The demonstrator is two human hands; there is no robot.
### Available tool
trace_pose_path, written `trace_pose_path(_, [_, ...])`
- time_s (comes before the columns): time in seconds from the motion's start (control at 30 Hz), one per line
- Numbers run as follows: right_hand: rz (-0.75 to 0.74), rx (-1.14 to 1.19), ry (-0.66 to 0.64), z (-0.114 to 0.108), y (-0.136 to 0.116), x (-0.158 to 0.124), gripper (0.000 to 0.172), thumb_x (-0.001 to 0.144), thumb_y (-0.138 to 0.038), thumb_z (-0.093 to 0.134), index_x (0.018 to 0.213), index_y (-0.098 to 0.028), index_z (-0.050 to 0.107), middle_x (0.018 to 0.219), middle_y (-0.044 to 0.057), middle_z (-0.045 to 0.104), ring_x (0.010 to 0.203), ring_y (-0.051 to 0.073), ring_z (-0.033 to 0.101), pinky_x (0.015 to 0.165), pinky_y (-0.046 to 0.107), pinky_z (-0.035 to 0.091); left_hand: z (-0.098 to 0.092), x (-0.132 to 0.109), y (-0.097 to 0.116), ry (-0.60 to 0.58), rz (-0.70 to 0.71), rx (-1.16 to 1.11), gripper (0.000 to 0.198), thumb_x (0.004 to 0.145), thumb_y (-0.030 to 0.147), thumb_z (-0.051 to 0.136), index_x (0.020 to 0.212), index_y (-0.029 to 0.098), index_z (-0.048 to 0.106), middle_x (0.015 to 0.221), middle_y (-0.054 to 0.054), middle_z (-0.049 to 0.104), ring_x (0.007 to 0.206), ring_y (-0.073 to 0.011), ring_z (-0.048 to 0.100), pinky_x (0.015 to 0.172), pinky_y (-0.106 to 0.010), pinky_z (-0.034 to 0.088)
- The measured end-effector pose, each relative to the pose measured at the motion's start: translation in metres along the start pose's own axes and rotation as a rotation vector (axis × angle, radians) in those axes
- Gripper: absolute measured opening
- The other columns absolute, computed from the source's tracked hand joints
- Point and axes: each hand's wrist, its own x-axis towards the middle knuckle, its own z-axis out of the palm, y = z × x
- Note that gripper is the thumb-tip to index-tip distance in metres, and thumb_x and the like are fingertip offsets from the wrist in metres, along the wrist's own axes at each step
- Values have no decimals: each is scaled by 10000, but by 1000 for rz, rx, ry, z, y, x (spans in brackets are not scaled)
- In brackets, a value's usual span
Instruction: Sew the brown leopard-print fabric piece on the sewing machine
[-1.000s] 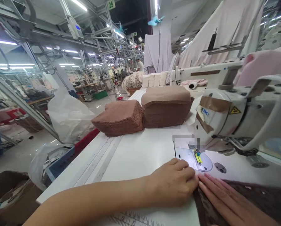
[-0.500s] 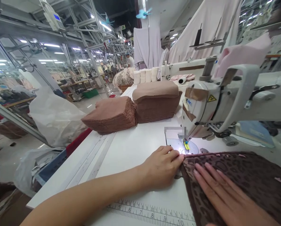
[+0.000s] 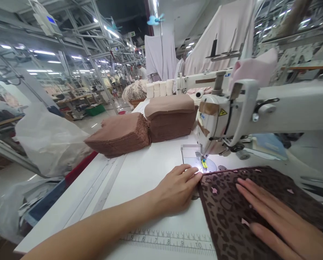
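Observation:
A dark brown leopard-print fabric piece (image 3: pixel 226 209) with a few pink spots lies at the right of the table, its far edge just in front of the sewing machine's yellow-marked presser foot (image 3: pixel 204 163). At its far left corner, my left hand (image 3: pixel 176 187) has its fingers closed on the fabric edge. My right hand (image 3: pixel 283 220) rests flat on the print, fingers stretched out and thumb apart. The machine head (image 3: pixel 212 119) stands beyond the cloth, and its lamp lights the needle plate (image 3: pixel 211 166).
Two stacks of brown cut fabric, a left stack (image 3: pixel 118 135) and a taller right stack (image 3: pixel 172 121), stand behind my left hand. A printed ruler (image 3: pixel 167 241) runs along the near table edge. Left of the table are a blue crate (image 3: pixel 46 202) and a plastic bag (image 3: pixel 47 137).
My right hand has slid right, away from the fabric's left corner, and its thumb now shows; more print is uncovered. My left hand stays at the corner. The view has turned slightly right.

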Motion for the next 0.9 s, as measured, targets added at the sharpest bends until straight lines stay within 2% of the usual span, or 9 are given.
trace_pose_path(0.1, [51, 21, -67, -2, 12, -1, 692, 912, -500, 383, 1470, -199, 103, 1449, 99, 283, 1287, 294, 339, 879, 495, 465, -1, 1, -2, -4, 121, -27, 463, 905, 166, 383, 1349, 38, 347, 1373, -165, 464, 1311, -276, 368, 1077, -417, 373])
trace_pose_path(0.17, [64, 87, -165, -6, 11, 7, 712, 919, -524, 364, 1474, -216, 43, 1469, 90, 217, 1318, 305, 265, 917, 529, 424, -1, 3, -4, -20, 164, -45, 427, 928, 183, 357, 1333, 48, 384, 1363, -157, 488, 1321, -259, 380, 1088, -408, 373])
trace_pose_path(0.27, [82, 159, -294, -13, 10, 26, 679, 929, -563, 297, 1455, -188, 88, 1480, 69, 152, 1346, 292, 187, 1009, 525, 328, -1, 5, -5, -23, 135, -44, 400, 930, 188, 356, 1292, 47, 452, 1304, -169, 545, 1281, -265, 444, 1066, -435, 408])
trace_pose_path(0.37, [68, 204, -365, -18, 16, 40, 684, 927, -605, 252, 1434, -155, 164, 1482, 62, 127, 1357, 269, 150, 1067, 487, 253, -2, 5, -3, -16, 93, -29, 409, 917, 170, 368, 1301, 56, 454, 1296, -182, 548, 1280, -282, 445, 1034, -486, 436])
trace_pose_path(0.47, [58, 230, -400, -21, 20, 44, 692, 928, -624, 225, 1431, -153, 161, 1484, 60, 101, 1361, 264, 115, 1087, 487, 218, -3, 5, -2, -12, 74, -23, 405, 911, 145, 370, 1296, 57, 463, 1289, -179, 554, 1278, -277, 448, 1027, -484, 448])
trace_pose_path(0.57, [50, 230, -397, -26, 15, 40, 680, 933, -614, 225, 1429, -153, 159, 1481, 68, 92, 1355, 284, 116, 1075, 513, 242, -4, 6, -1, -17, 70, -23, 402, 912, 142, 376, 1292, 50, 470, 1287, -173, 557, 1266, -272, 462, 1033, -469, 447])
trace_pose_path(0.7, [-9, 221, -361, -39, -1, 26, 617, 945, -553, 285, 1431, -186, 186, 1471, 64, 136, 1329, 306, 208, 1015, 508, 366, -5, 6, -1, -24, 65, -31, 399, 921, 151, 367, 1297, 59, 462, 1299, -163, 550, 1262, -270, 464, 1036, -475, 442])
trace_pose_path(0.83, [-191, 211, -191, -46, -5, 0, 605, 919, -482, 413, 1427, -190, 264, 1440, 72, 289, 1286, 275, 350, 981, 404, 444, -5, 6, 0, -32, 47, -65, 398, 932, 164, 373, 1318, 91, 435, 1316, -148, 537, 1265, -267, 456, 1047, -477, 425])
trace_pose_path(0.9, [-174, 235, -110, -41, 1, -18, 559, 918, -443, 424, 1422, -238, 291, 1407, 32, 375, 1247, 227, 421, 954, 333, 469, -5, 5, 0, -10, 29, -150, 399, 935, 164, 379, 1332, 131, 413, 1325, -135, 524, 1263, -253, 449, 1052, -478, 413])
